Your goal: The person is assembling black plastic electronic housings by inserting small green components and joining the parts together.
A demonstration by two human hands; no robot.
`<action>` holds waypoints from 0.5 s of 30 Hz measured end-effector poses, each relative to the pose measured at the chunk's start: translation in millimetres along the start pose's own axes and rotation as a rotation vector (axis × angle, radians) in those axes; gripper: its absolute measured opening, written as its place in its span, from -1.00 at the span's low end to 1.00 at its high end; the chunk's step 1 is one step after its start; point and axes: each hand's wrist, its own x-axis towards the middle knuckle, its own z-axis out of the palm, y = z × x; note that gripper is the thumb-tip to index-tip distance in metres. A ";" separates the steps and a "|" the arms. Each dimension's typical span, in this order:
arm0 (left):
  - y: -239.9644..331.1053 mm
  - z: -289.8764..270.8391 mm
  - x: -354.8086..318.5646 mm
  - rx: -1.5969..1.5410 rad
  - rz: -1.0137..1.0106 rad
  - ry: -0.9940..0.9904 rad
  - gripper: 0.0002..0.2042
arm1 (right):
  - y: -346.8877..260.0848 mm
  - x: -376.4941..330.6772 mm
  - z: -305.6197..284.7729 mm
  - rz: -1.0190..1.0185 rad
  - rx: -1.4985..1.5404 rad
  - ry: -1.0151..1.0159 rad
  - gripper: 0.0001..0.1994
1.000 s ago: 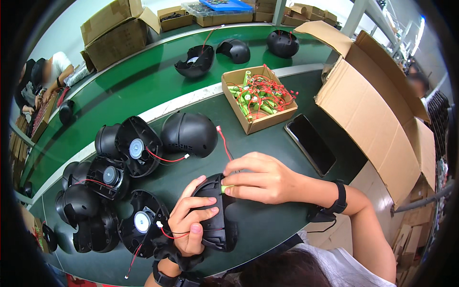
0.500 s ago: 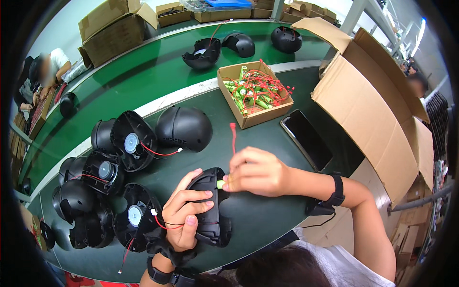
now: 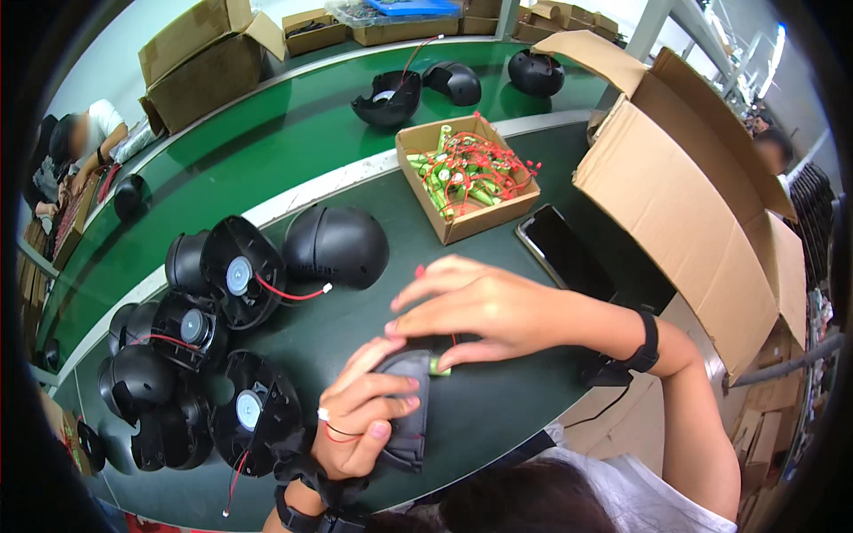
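My left hand (image 3: 366,413) is wrapped round a black rounded plastic shell (image 3: 410,437) near the front edge of the bench. A red-and-black wire with a white plug (image 3: 323,415) lies over the back of that hand. From the shell's right side sticks the end of a green cylindrical battery (image 3: 439,366). Above it my right hand (image 3: 489,306) is open, fingers stretched to the left and thumb at the battery's end. Its fingertips reach close to my left fingers. A red connector (image 3: 420,272) shows beyond the right fingers; most of its wire is hidden.
Several black shells with round speakers (image 3: 238,275) are grouped at left. Beyond my hands stand a box of green batteries (image 3: 444,233) with red wires and a phone (image 3: 566,253). A large open carton (image 3: 680,218) is at right. More shells sit on the green conveyor (image 3: 293,133); a co-worker (image 3: 98,129) is far left.
My right hand has let go its pinch on the battery and spread its fingers. The shell in my left hand has shifted slightly right and down and tilted.
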 end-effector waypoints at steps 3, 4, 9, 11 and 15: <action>-2.3 3.9 -3.8 -0.088 -0.013 0.053 -0.65 | 0.9 5.6 1.3 0.143 0.257 -0.211 -0.27; -2.6 3.3 -5.7 -0.090 -0.004 0.049 -0.65 | 0.2 7.1 0.0 0.146 0.249 -0.208 -0.27; -3.5 1.6 -6.9 -0.084 -0.034 0.042 -0.63 | 10.7 0.2 13.0 0.088 0.334 -0.099 -0.21; 0.1 1.6 -1.6 -0.090 -0.050 0.026 -0.62 | 12.8 -3.9 17.9 0.118 0.346 -0.094 -0.26; 0.6 3.4 3.4 -0.015 -0.017 0.033 -0.63 | 17.7 -6.1 32.1 0.060 0.328 0.077 -0.34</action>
